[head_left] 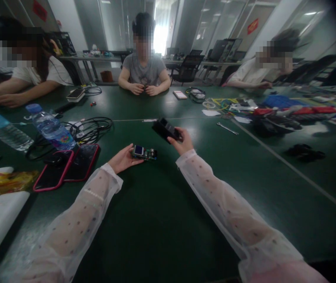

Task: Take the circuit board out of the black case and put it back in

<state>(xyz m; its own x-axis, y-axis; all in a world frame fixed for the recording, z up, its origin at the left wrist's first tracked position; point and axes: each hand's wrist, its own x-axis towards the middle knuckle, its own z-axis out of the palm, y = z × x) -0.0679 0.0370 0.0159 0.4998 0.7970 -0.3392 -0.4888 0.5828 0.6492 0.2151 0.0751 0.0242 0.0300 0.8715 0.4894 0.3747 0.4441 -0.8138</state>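
My left hand [124, 158] grips the left end of a small green circuit board [145, 153] with a little square screen on it. Its thumb lies along the upper edge and the fingers are beneath. To the right and slightly farther off, my right hand [183, 141] holds a black plastic casing [166, 129] by its right end, tilted above the table. An opening shows in the casing's upper face. Board and casing are apart from each other. Sheer, dotted white sleeves cover both forearms.
Two phones in pink cases [54, 171], a blue-capped water bottle [51, 125] and coiled black cables [94, 127] lie on the left of the green table [156, 220]. A wrench [227, 129] and tangled wires [226, 104] are at right. Three other people sit across the table.
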